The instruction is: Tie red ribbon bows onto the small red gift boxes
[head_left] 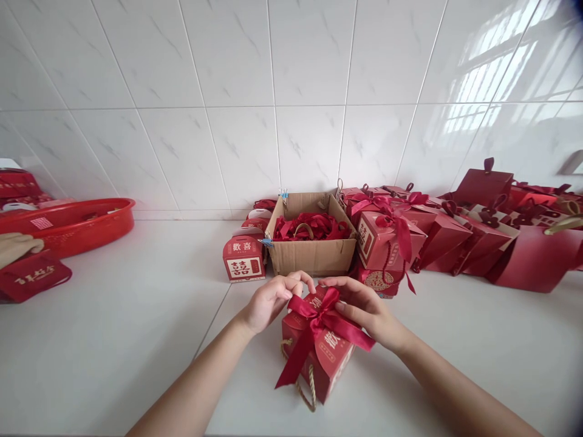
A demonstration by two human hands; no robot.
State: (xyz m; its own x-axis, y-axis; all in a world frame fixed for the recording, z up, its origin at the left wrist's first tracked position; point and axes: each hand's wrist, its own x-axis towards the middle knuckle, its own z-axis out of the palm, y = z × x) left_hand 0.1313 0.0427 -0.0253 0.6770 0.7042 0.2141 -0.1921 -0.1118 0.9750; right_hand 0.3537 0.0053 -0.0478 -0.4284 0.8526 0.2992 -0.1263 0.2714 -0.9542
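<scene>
A red gift box [332,358] with gold characters stands at an angle on the counter in front of me. A shiny red ribbon bow [319,318] is tied across its top, with tails hanging over the sides. Twisted gold cord handles [311,388] hang at its near left side. My left hand [272,302] is closed, thumb and fingertips pinching the bow's left loop. My right hand [371,308] curves around the bow's right loop, its thumb against the ribbon and its fingers reaching over the box's far edge; part of its grip is hidden.
Behind is a cardboard carton [314,255] of red ribbons with blue binder clips. A smaller red box [245,258] stands left of it. Bow-tied boxes [380,240] and red bags [532,258] crowd the right. Far left, another person's hand [20,247] touches a red bag near a red basin [91,227].
</scene>
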